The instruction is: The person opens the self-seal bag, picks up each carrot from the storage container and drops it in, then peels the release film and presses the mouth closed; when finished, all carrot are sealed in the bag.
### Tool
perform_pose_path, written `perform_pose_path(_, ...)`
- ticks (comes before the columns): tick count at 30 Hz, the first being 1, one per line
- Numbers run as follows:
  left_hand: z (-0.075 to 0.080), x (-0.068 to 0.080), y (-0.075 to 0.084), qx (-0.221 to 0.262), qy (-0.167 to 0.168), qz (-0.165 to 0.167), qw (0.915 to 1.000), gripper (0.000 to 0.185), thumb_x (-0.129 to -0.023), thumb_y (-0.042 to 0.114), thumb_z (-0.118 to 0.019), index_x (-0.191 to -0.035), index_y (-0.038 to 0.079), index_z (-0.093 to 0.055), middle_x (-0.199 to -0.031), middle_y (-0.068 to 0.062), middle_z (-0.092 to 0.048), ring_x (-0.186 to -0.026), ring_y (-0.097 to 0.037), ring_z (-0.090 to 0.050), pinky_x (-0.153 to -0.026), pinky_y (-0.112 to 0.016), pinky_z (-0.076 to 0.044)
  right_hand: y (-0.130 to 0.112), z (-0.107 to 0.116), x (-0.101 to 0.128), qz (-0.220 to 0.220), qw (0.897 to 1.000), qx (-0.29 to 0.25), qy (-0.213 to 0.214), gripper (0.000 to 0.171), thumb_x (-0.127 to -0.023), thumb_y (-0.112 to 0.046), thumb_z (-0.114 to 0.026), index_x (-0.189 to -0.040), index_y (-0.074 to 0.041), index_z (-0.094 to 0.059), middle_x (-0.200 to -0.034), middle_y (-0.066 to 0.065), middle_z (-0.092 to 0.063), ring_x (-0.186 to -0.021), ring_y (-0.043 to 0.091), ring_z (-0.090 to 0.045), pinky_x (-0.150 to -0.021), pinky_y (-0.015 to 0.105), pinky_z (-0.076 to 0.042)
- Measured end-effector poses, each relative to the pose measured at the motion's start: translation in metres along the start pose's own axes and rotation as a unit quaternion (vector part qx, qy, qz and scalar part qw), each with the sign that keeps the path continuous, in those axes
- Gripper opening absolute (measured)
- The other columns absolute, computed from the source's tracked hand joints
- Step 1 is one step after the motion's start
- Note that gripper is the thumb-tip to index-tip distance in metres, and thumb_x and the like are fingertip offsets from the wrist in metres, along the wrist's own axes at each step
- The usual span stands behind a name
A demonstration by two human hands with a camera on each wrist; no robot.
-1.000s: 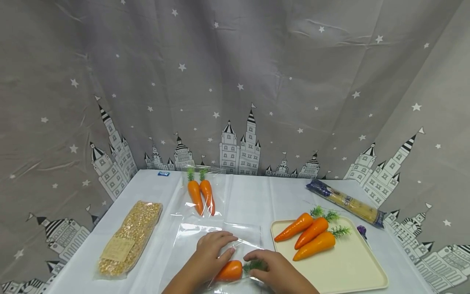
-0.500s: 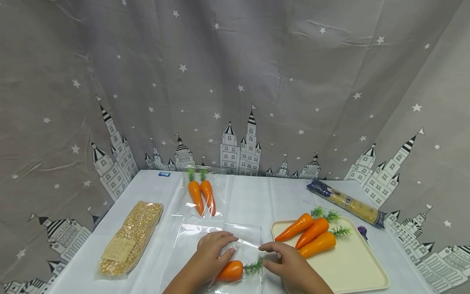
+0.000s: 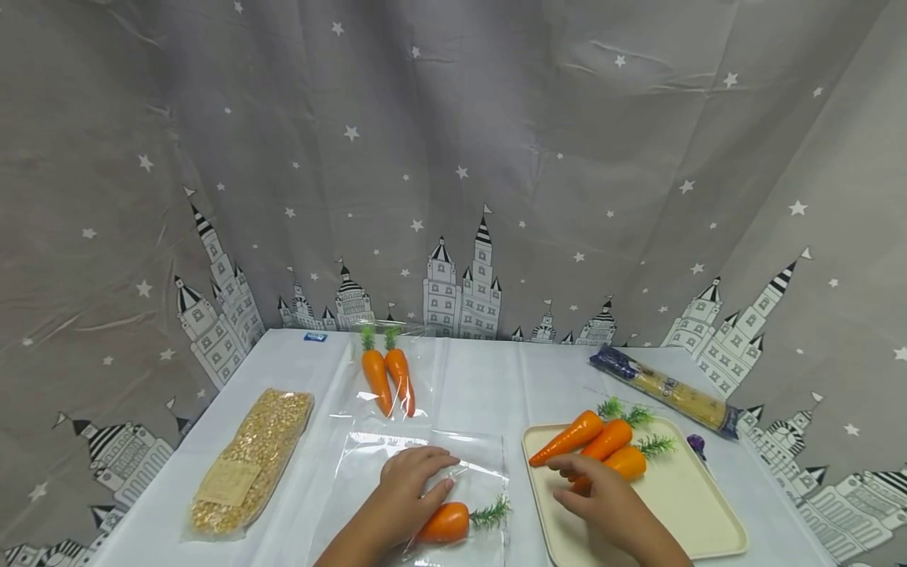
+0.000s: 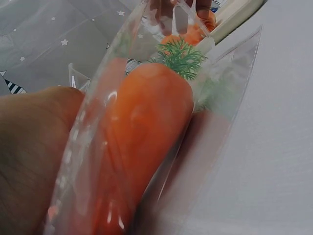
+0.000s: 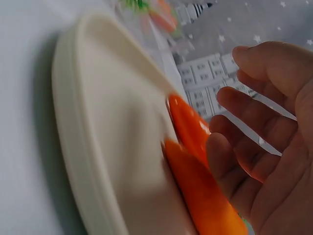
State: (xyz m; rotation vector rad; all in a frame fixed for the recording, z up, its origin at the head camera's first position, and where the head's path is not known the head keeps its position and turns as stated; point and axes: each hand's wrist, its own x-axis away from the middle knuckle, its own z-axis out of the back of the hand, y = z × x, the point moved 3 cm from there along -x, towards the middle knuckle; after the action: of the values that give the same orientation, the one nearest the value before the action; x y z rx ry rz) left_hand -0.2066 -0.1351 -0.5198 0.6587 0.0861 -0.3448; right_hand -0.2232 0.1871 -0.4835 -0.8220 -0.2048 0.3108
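Observation:
My left hand (image 3: 407,492) rests over a clear plastic bag (image 3: 489,453) at the near middle of the table, fingers extended and thumb apart. Inside this bag lies an orange carrot (image 3: 445,523) with its green top to the right; the left wrist view shows the carrot (image 4: 151,107) close up, the film standing away from it. Over the cream tray (image 3: 680,512), my right hand (image 3: 602,496) has loosely bent fingers and holds nothing. Beneath and beyond it lie three carrots (image 3: 574,437), the nearest partly hidden. The right wrist view shows relaxed fingertips right at a carrot (image 5: 200,196).
Two carrots in another clear bag (image 3: 390,378) lie at the back, left of centre. A pack of yellow kernels (image 3: 255,457) is on the left. A spaghetti pack (image 3: 666,390) lies back right, a small purple item (image 3: 697,446) beside the tray, a small blue packet (image 3: 315,336) far left.
My right hand has left the bagged carrot's green top and moved right, over the tray's carrots. My left hand and the bagged carrot have stayed in place.

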Motion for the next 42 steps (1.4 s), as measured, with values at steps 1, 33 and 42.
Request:
perform_pose_path(1,0.0,0.0,0.0,0.0,0.001,-0.001,1.0,0.03,-0.102,0.039,-0.065,-0.13,0.031,-0.071,-0.134,0.007,-0.066,-0.131,-0.029,-0.054,-0.11,-0.065,-0.035,0.002,0.003,0.001,-0.006,1.0,0.002,0.005,0.033,-0.094,-0.028,-0.079,-0.126,-0.024,-0.071,-0.124,0.001,-0.072,-0.107,0.022,-0.067,-0.085,0.027,-0.056)
perform_pose_path(33,0.001,-0.001,0.004,0.003,-0.019,0.011,0.9998,0.031,-0.102,0.041,-0.065,-0.131,0.031,-0.07,-0.134,0.008,-0.065,-0.132,-0.029,-0.053,-0.11,-0.067,-0.035,0.076,0.082,0.017,-0.041,0.988,0.064,0.134,0.053,-0.095,-0.027,-0.08,-0.141,-0.008,-0.062,-0.151,0.024,-0.052,-0.137,0.048,-0.048,-0.082,0.039,-0.061)
perform_pose_path(42,0.002,0.0,0.004,0.001,-0.009,0.002,1.0,0.03,-0.102,0.04,-0.064,-0.129,0.03,-0.071,-0.133,0.007,-0.066,-0.13,-0.029,-0.054,-0.108,-0.065,-0.036,0.095,0.079,0.015,-0.078,0.992,0.066,0.079,0.072,-0.094,-0.037,-0.079,-0.152,-0.005,-0.049,-0.158,0.031,-0.042,-0.141,0.059,-0.04,-0.109,0.076,-0.036)
